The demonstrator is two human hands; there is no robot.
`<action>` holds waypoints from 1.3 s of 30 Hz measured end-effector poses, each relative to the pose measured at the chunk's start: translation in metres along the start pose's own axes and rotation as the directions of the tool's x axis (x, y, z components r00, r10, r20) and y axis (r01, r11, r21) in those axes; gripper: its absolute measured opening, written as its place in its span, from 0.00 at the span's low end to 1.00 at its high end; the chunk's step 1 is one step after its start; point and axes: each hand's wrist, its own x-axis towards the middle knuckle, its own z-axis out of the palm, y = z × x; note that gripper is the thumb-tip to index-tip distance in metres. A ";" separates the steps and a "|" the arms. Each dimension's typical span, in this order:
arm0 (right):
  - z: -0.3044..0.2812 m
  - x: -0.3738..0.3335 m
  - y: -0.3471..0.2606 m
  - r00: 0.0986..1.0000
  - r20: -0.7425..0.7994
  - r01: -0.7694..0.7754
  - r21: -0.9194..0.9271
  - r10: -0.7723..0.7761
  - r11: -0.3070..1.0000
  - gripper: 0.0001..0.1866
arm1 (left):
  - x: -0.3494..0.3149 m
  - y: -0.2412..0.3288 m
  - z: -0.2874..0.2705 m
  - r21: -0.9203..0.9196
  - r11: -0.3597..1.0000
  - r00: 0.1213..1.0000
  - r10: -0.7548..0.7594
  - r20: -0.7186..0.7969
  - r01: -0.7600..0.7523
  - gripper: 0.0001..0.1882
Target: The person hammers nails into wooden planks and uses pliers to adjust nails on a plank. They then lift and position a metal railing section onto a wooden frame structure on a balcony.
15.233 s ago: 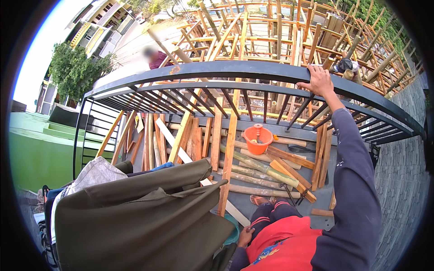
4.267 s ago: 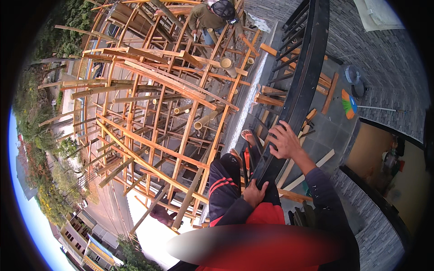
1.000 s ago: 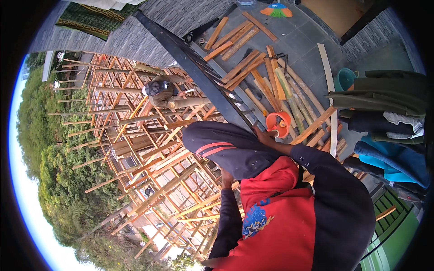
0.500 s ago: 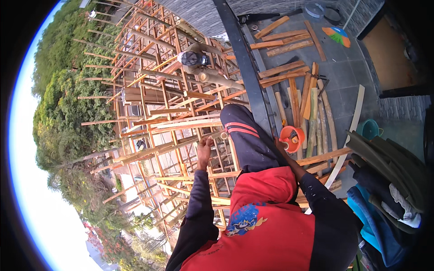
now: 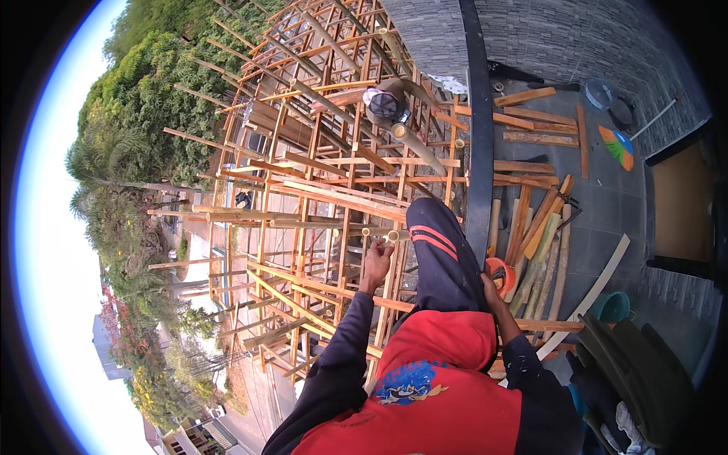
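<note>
My left hand (image 5: 377, 264) is held out over the scaffold with its fingers curled in a pinch. Anything between them is too small to make out. Just beyond the fingertips are the round cut ends of bamboo poles (image 5: 393, 236). Beside my right thigh is my right hand (image 5: 491, 291), low against the near side of an orange bucket (image 5: 498, 267). Its fingers are mostly hidden, so I cannot tell whether they grip the rim. My bent knee (image 5: 432, 220), in dark trousers with red stripes, lies between the two hands.
Scaffolding of bamboo and sawn timber (image 5: 326, 189) drops away on the left, where a person in a cap (image 5: 388, 105) is among the poles. A dark beam (image 5: 478, 129) edges the tiled floor on the right. Loose planks (image 5: 538, 125), a teal bucket (image 5: 611, 306) and dark cloth (image 5: 637, 379) lie there.
The view has swung, so the scaffold and floor sit farther right. My left hand is still pinched near the bamboo ends; my right hand remains by the orange bucket.
</note>
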 end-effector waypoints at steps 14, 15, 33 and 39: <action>0.025 0.049 -0.012 0.857 -0.323 0.183 -0.538 -0.402 0.823 0.45 | 0.082 0.192 0.089 0.256 0.785 0.822 0.507 0.258 -0.565 0.33; 0.024 0.051 -0.011 0.842 -0.327 0.185 -0.571 -0.428 0.800 0.45 | 0.085 0.208 0.105 0.324 0.703 0.774 0.568 0.279 -0.633 0.35; 0.086 -0.177 0.200 0.721 -0.691 -0.398 -0.356 0.049 0.846 0.13 | 0.117 0.252 0.190 0.180 -0.367 0.022 0.397 0.918 -0.913 0.19; 0.121 -0.162 0.156 0.503 -0.850 -0.544 -0.172 0.156 0.821 0.13 | 0.135 0.256 0.195 0.049 -0.194 -0.046 0.458 0.888 -0.980 0.13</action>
